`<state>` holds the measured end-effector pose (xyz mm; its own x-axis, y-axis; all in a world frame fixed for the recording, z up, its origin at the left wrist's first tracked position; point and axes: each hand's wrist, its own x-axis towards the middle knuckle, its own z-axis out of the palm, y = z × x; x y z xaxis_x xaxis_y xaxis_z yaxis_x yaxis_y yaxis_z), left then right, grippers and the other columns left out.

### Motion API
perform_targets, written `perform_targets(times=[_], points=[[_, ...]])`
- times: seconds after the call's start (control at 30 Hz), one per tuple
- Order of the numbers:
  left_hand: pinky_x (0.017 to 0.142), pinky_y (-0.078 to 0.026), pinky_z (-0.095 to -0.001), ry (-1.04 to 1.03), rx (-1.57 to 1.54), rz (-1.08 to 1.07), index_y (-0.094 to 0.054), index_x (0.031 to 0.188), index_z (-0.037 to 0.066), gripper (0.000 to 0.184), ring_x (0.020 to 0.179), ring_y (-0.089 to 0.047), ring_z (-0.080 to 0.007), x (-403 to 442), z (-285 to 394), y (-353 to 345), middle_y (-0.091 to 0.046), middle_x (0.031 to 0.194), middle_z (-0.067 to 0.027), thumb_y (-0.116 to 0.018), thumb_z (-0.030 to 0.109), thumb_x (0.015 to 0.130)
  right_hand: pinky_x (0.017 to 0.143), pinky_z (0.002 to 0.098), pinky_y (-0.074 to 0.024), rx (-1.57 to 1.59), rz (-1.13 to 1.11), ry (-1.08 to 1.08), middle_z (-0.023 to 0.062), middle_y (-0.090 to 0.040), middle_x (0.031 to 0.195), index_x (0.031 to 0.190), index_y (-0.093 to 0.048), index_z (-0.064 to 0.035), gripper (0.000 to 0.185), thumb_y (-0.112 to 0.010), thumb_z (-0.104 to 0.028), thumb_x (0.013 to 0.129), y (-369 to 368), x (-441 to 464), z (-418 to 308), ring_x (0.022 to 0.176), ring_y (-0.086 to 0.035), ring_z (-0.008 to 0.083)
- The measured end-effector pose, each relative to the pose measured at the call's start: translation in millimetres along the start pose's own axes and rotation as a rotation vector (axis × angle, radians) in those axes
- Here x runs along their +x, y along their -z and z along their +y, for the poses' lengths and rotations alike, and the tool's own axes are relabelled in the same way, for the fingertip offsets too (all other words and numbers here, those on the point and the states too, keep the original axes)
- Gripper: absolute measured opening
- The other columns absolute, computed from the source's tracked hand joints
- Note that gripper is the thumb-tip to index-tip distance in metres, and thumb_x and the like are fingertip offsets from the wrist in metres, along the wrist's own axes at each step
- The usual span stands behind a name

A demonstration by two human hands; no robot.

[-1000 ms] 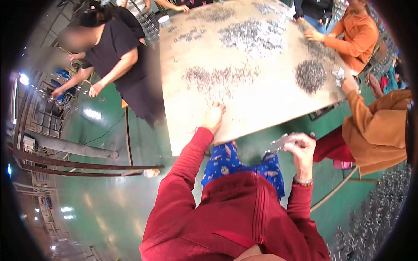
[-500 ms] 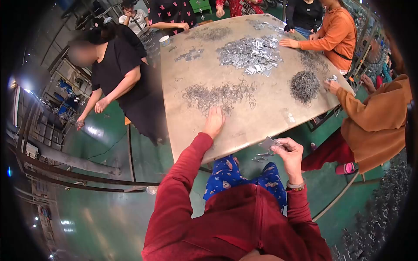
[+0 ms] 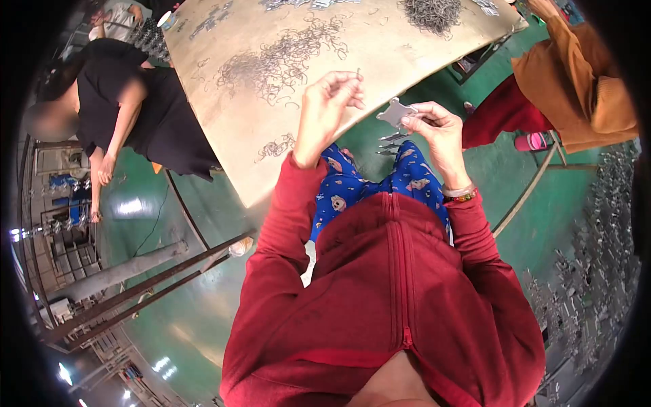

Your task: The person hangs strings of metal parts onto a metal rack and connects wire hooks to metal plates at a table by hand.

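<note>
My left hand (image 3: pixel 324 112) is raised over the table's near edge, thumb and fingertips pinched on a small wire hook (image 3: pixel 359 72). Just past that edge, my right hand (image 3: pixel 437 130) grips a flat grey metal plate (image 3: pixel 394 112) with cut-out corners between thumb and fingers. Below the plate, several thin metal pieces (image 3: pixel 392 144) hang in a chain; how they join is too small to tell. A loose spread of wire hooks (image 3: pixel 285 57) lies on the table beyond my left hand, and a smaller cluster (image 3: pixel 277 146) lies beside my left wrist.
The brown-topped table (image 3: pixel 224 146) fills the upper middle. A dense heap of hooks (image 3: pixel 432 13) and metal plates (image 3: pixel 298 3) lie at its far side. A person in black (image 3: pixel 112 102) stands left; another in a brown top (image 3: pixel 576 81) is at right. Metal parts (image 3: pixel 590 237) hang at lower right.
My left hand has lifted off the hook pile with a hook and come close to my right hand. The view has tilted down, so the far side of the table is out of sight.
</note>
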<state>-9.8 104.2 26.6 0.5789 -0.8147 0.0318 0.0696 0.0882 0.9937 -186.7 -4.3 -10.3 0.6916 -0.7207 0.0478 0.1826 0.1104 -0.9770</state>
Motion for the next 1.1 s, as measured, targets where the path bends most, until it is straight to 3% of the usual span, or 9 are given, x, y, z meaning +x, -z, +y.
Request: perform_targets(times=[0.27,0.47,0.63,0.73,0.77,0.83,0.93,1.0,1.1], points=[[0.080,-0.047,-0.0252,-0.038,0.041,-0.160,-0.063,0.099,0.000,0.018,0.082,-0.059,-0.0118,-18,-8,-22,-0.063,0.092,-0.0061,-0.063,0.010,0.085,0.063,0.0211,-0.0469,0.017,0.027,-0.020,0.0045,-0.064,0.077,0.090,-0.063,0.0018,0.016,-0.069,0.000,0.076,-3,-6,5,0.068,-0.058,0.0082],[0.078,-0.047,-0.0254,0.247,-0.239,-0.108,-0.064,0.097,-0.001,0.017,0.083,-0.059,-0.0117,-15,-20,-24,-0.064,0.090,-0.0050,-0.062,0.012,0.086,0.067,0.0205,-0.0463,-0.060,0.060,-0.046,0.0033,-0.064,0.082,0.092,-0.063,0.0015,0.017,-0.069,0.000,0.076,-1,-10,12,0.070,-0.056,0.0073],[0.076,-0.048,-0.0253,0.248,-0.088,-0.036,-0.061,0.102,0.003,0.018,0.086,-0.060,-0.0114,-22,-17,-35,-0.065,0.093,-0.0058,-0.057,0.015,0.089,0.073,0.0216,-0.0469,-0.294,0.013,0.040,0.0031,-0.063,0.087,0.095,-0.064,0.0008,0.018,-0.066,0.002,0.077,5,-3,20,0.079,-0.057,0.0092],[0.056,-0.048,-0.0221,-0.165,0.214,0.023,-0.060,0.098,-0.002,0.016,0.080,-0.059,-0.0076,-23,-25,-40,-0.065,0.092,-0.0062,-0.052,0.009,0.091,0.073,0.0233,-0.0481,-0.209,-0.186,0.049,0.0064,-0.064,0.092,0.105,-0.063,0.0005,0.027,-0.062,0.004,0.078,18,16,6,0.080,-0.058,0.0112],[0.051,-0.045,-0.0194,0.006,0.175,0.055,-0.061,0.095,-0.002,0.015,0.071,-0.058,-0.0062,-25,-14,-45,-0.065,0.090,-0.0060,-0.052,0.009,0.091,0.072,0.0252,-0.0495,-0.027,-0.107,-0.068,0.0102,-0.064,0.095,0.111,-0.060,0.0020,0.030,-0.060,0.002,0.081,19,24,-3,0.081,-0.060,0.0125],[0.048,-0.043,-0.0182,-0.090,0.236,0.085,-0.061,0.093,-0.001,0.014,0.065,-0.056,-0.0052,-22,-23,-47,-0.064,0.092,-0.0050,-0.051,0.009,0.091,0.068,0.0255,-0.0502,-0.038,-0.113,-0.073,0.0112,-0.066,0.090,0.111,-0.059,0.0042,0.027,-0.058,-0.004,0.086,35,61,-1,0.076,-0.060,0.0127],[0.080,-0.047,-0.0307,-0.281,0.237,0.005,-0.056,0.091,-0.002,0.008,0.087,-0.059,-0.0184,-9,-45,-44,-0.063,0.091,-0.0114,-0.049,-0.004,0.088,0.063,0.0249,-0.0485,-0.168,-0.153,-0.138,0.0075,-0.065,0.082,0.107,-0.062,0.0039,0.023,-0.055,-0.010,0.090,33,153,12,0.069,-0.058,0.0107],[0.080,-0.047,-0.0345,-0.368,0.307,-0.047,-0.054,0.086,-0.002,0.005,0.085,-0.060,-0.0253,1,-46,-44,-0.061,0.086,-0.0130,-0.051,-0.006,0.085,0.062,0.0239,-0.0472,-0.302,-0.186,-0.086,0.0063,-0.065,0.081,0.106,-0.062,0.0047,0.027,-0.055,-0.015,0.090,23,232,35,0.070,-0.057,0.0088],[0.079,-0.046,-0.0335,-0.348,0.293,-0.063,-0.056,0.086,0.001,0.008,0.086,-0.060,-0.0241,8,-58,-44,-0.062,0.088,-0.0103,-0.058,-0.004,0.081,0.066,0.0341,-0.0469,-0.771,-0.172,0.083,0.0130,-0.065,0.083,0.093,-0.063,0.0053,0.029,-0.057,-0.023,0.088,14,361,89,0.077,-0.059,0.0256]])
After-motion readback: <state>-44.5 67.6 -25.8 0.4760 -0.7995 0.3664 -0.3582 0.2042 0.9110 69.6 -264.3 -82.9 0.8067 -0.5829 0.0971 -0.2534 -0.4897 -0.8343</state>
